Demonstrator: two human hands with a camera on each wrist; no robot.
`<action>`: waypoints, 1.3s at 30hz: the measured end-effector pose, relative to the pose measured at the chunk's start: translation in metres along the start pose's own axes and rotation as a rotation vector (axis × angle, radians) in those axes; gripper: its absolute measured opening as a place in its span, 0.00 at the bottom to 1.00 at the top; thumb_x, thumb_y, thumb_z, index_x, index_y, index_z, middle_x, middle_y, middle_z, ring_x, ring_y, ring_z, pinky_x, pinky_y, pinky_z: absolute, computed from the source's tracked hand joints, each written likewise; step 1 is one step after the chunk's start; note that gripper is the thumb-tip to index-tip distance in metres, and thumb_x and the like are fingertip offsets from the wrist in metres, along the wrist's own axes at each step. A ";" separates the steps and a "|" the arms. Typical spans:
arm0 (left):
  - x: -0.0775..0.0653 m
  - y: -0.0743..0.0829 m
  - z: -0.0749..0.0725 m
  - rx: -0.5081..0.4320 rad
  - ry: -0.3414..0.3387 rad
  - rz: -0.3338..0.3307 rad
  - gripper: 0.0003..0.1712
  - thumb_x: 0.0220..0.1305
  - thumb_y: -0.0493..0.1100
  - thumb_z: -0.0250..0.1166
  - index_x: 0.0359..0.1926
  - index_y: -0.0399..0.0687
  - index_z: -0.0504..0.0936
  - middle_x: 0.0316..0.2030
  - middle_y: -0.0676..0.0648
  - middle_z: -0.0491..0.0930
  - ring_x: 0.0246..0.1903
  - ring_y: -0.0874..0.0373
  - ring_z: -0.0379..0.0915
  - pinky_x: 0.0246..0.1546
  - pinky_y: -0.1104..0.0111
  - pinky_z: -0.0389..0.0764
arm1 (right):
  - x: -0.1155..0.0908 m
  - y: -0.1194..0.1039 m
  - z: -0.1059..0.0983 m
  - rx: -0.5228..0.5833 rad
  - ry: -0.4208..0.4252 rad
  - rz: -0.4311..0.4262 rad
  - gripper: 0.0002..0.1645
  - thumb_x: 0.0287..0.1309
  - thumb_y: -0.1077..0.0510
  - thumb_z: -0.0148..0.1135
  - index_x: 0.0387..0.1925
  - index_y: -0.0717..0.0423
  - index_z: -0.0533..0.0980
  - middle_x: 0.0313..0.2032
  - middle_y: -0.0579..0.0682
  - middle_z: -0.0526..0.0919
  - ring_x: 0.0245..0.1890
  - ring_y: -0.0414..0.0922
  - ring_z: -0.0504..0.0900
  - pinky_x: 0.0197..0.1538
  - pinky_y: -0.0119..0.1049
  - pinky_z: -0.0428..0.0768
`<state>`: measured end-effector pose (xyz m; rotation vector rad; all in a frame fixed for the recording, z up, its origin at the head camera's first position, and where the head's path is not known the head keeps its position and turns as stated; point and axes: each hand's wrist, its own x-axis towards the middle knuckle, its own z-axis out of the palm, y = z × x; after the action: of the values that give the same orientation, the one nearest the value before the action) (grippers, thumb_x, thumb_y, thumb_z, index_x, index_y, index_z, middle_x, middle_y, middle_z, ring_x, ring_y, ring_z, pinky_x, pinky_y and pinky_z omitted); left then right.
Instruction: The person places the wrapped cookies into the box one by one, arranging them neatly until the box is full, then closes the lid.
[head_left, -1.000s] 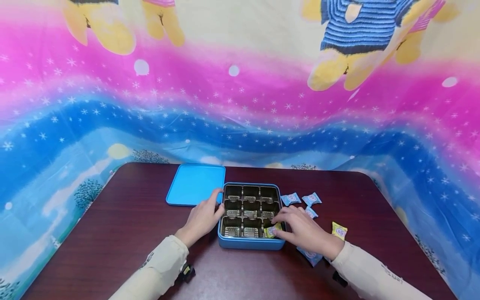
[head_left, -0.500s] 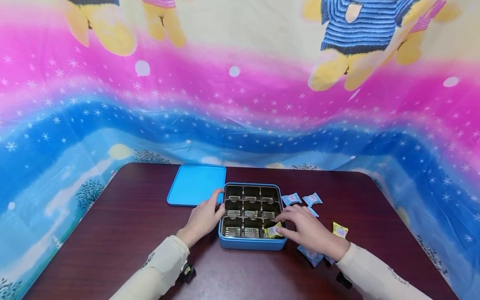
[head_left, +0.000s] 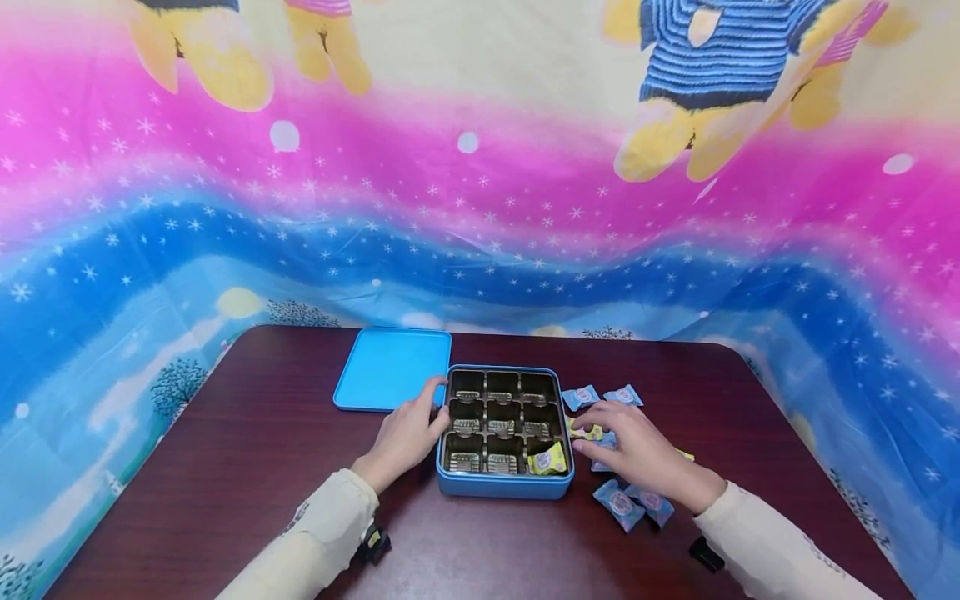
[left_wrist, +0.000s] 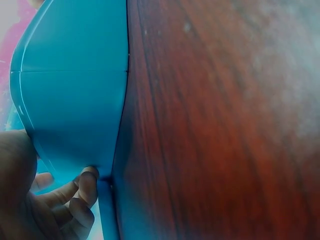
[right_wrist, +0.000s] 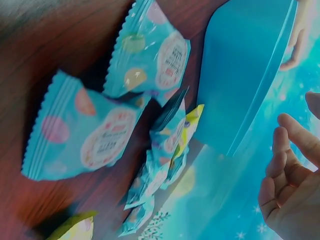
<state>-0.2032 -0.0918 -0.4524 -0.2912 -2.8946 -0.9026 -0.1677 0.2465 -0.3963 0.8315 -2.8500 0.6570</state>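
Note:
My left hand (head_left: pixel 402 435) grips the left side of a blue tin box (head_left: pixel 504 487), its fingers curled against the wall near the far corner in the left wrist view. A gold divided tray (head_left: pixel 503 400) lines the tin. One yellow wrapped candy (head_left: pixel 546 458) lies in the near right compartment. Right of the tin, my right hand (head_left: pixel 633 446) hovers over the loose candies with bent, parted fingers. Nothing shows between them in the right wrist view. Its fingertips are nearest a yellow candy (head_left: pixel 588 431) and a blue candy (head_left: pixel 603 454), both partly hidden by the hand.
The blue lid (head_left: pixel 393 368) lies behind and left of the tin. Two blue candies, one of them a far candy (head_left: pixel 624 395), lie at the back right. Two more, including a near candy (head_left: pixel 618 504), lie by the right wrist. A patterned cloth (head_left: pixel 480 208) hangs behind the table.
My right hand let go of the yellow candy in the near right compartment, then moved right, out of the tin, over the loose candies. My left hand stayed on the tin.

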 end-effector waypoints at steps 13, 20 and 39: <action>0.001 -0.001 0.001 -0.012 -0.017 0.001 0.30 0.72 0.48 0.56 0.72 0.57 0.64 0.16 0.55 0.69 0.12 0.61 0.59 0.15 0.68 0.60 | -0.010 0.018 -0.008 0.007 0.011 0.073 0.16 0.66 0.49 0.65 0.50 0.50 0.84 0.46 0.44 0.85 0.44 0.46 0.80 0.42 0.41 0.76; -0.001 -0.001 0.001 -0.017 -0.011 0.000 0.29 0.72 0.47 0.56 0.72 0.57 0.64 0.17 0.55 0.69 0.13 0.61 0.59 0.15 0.67 0.59 | -0.012 0.028 -0.005 0.015 0.032 0.079 0.15 0.65 0.49 0.66 0.48 0.51 0.85 0.43 0.42 0.85 0.39 0.40 0.80 0.41 0.41 0.78; 0.000 -0.002 0.001 -0.007 0.010 -0.001 0.31 0.71 0.48 0.57 0.73 0.58 0.64 0.20 0.55 0.73 0.15 0.60 0.61 0.17 0.66 0.62 | -0.025 0.058 -0.012 0.004 0.038 0.169 0.13 0.65 0.52 0.66 0.48 0.52 0.85 0.44 0.45 0.85 0.42 0.43 0.81 0.44 0.48 0.79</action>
<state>-0.2035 -0.0930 -0.4541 -0.2848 -2.8832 -0.9125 -0.1772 0.3079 -0.4123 0.5763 -2.9071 0.6896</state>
